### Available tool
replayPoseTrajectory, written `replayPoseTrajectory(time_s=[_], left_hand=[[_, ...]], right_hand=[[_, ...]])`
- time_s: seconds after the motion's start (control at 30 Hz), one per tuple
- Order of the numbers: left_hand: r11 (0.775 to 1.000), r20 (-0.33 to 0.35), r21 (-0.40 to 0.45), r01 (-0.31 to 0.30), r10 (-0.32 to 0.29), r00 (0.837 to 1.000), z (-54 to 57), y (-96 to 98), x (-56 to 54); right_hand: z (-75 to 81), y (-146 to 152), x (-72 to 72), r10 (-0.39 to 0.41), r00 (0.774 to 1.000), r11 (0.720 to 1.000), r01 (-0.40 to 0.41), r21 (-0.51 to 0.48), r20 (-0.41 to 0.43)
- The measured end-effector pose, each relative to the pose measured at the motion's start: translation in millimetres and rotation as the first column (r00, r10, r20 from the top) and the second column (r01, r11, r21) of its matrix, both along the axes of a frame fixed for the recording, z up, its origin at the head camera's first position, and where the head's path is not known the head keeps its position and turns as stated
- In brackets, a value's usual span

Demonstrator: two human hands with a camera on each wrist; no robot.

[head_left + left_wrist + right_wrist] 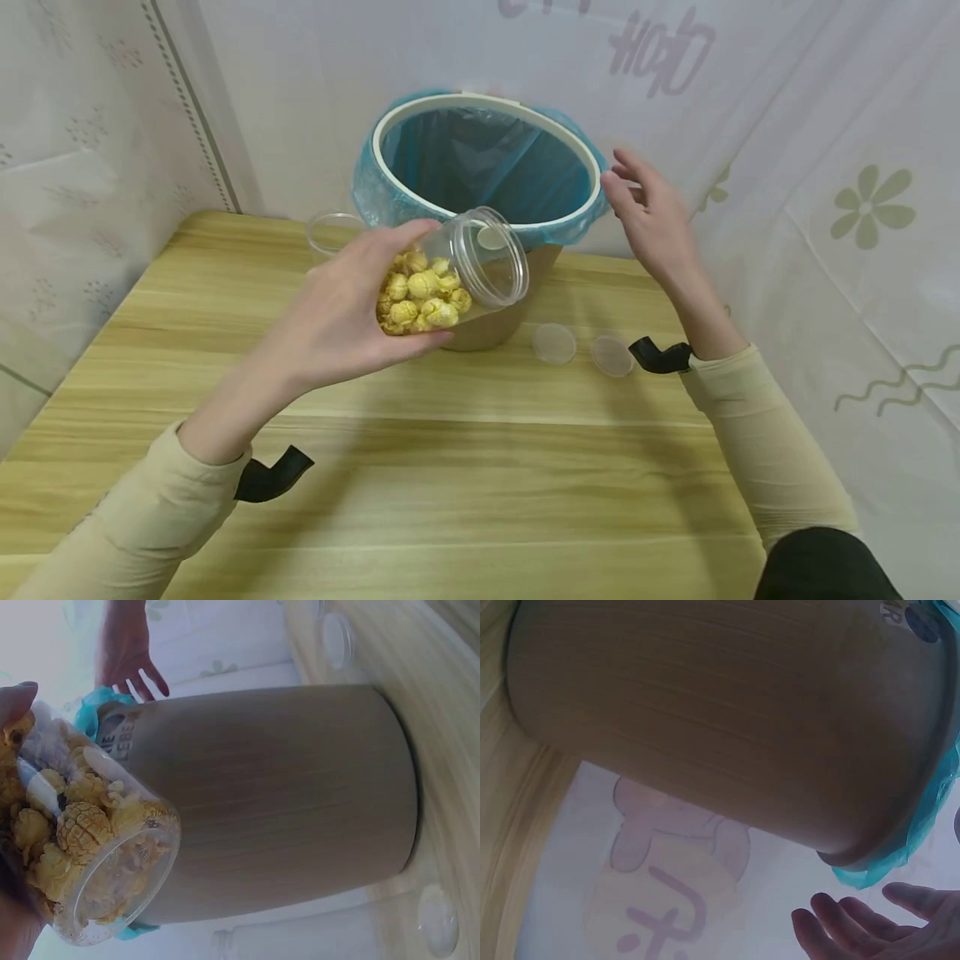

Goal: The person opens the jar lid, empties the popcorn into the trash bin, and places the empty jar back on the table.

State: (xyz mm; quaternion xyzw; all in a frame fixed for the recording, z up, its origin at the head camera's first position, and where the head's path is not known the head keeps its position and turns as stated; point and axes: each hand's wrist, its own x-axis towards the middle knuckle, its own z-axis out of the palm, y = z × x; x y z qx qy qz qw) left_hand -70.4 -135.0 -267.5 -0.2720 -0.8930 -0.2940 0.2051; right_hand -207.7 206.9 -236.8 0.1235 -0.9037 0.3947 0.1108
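My left hand (pixel 348 304) grips a clear plastic jar (pixel 487 258) tilted on its side, its open mouth facing right in front of the bin. Yellow popcorn (pixel 423 287) lies inside, gathered toward the jar's base and lower side. In the left wrist view the popcorn (pixel 84 829) shows through the jar's base. Behind the jar stands a brown bin (pixel 277 802), lined with a blue bag (pixel 367 187) under a white rim ring (pixel 382 158). Beside the rim's right side, my right hand (pixel 652 212) is raised with loosely bent fingers, holding nothing.
Two round translucent lids (pixel 554 343) lie on the wooden table (pixel 465 483) right of the bin. Another clear jar (pixel 333 232) stands left of the bin, partly hidden by my left hand. Pale printed curtains (pixel 285 100) hang behind and beside the table.
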Motion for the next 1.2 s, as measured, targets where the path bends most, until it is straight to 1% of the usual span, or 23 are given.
replayPoseTrajectory(time_s=[0.13,0.3,0.43,0.53,0.67,0.8,0.9,1.03,1.13,1.2], left_hand=[[0.997,0.028,-0.007,-0.070,0.071,0.997,8.3,-4.8,-1.7],[0.993,0.051,-0.002,-0.118,0.118,0.992,17.6,-13.2,-3.9],[0.989,0.061,-0.001,-0.148,0.148,0.987,24.0,-21.6,-3.8],[0.988,0.049,0.002,-0.157,0.157,0.986,29.2,-27.4,-5.0],[0.987,0.027,-0.003,-0.163,0.163,0.986,36.8,-33.5,-9.8],[0.983,0.019,-0.027,-0.179,0.180,0.984,44.3,-38.6,-14.4],[0.981,0.016,-0.056,-0.187,0.188,0.982,49.2,-41.5,-17.6],[0.979,0.002,-0.101,-0.179,0.180,0.984,56.3,-46.2,-23.2],[0.972,0.000,-0.146,-0.184,0.186,0.983,63.8,-50.9,-28.0],[0.965,0.011,-0.176,-0.195,0.200,0.980,69.3,-54.7,-31.8]], right_hand=[[3.1,-7,-5.6,0.019,0.998,1.000,-0.018,-0.025,0.052],[5.4,-15,-11.1,0.019,0.994,1.000,-0.018,-0.017,0.104],[4.5,-22,-16.4,0.054,0.993,0.999,-0.053,-0.015,0.106],[3.0,-24,-19.9,0.075,0.992,0.997,-0.071,-0.040,0.104],[1.6,-24,-21.9,0.098,0.985,0.991,-0.083,-0.108,0.142],[0.8,-23,-23.2,0.125,0.975,0.979,-0.091,-0.180,0.186],[-0.4,-24,-24.4,0.132,0.968,0.971,-0.083,-0.223,0.216],[-2.2,-26,-24.6,0.132,0.961,0.965,-0.069,-0.252,0.244],[-2.8,-27,-24.5,0.135,0.957,0.962,-0.065,-0.263,0.255],[-3.6,-29,-24.7,0.142,0.955,0.959,-0.068,-0.274,0.260]])
